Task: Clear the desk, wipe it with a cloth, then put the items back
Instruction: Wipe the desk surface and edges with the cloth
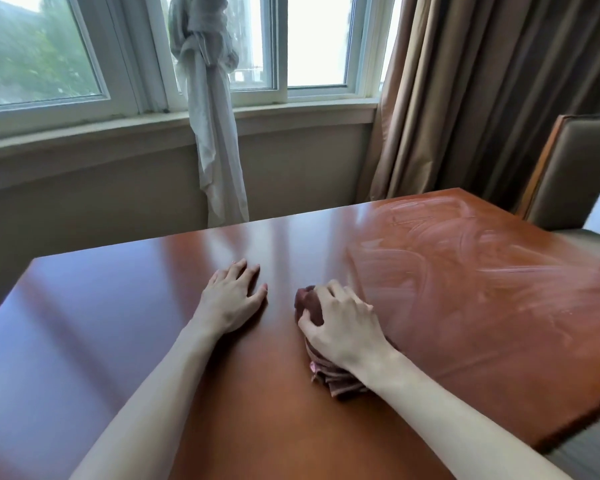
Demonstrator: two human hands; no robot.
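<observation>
Cloth mostly hidden under right hand, desk cut by edges, chair cropped at right

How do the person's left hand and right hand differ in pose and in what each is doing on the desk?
1. The left hand lies flat with fingers straight and spread; the right hand has its fingers curled.
2. The left hand holds nothing; the right hand grips a bunched dark red cloth.
3. The left hand rests on glossy wood; the right hand sits beside the streaked part.

Both are on the desk.
</observation>
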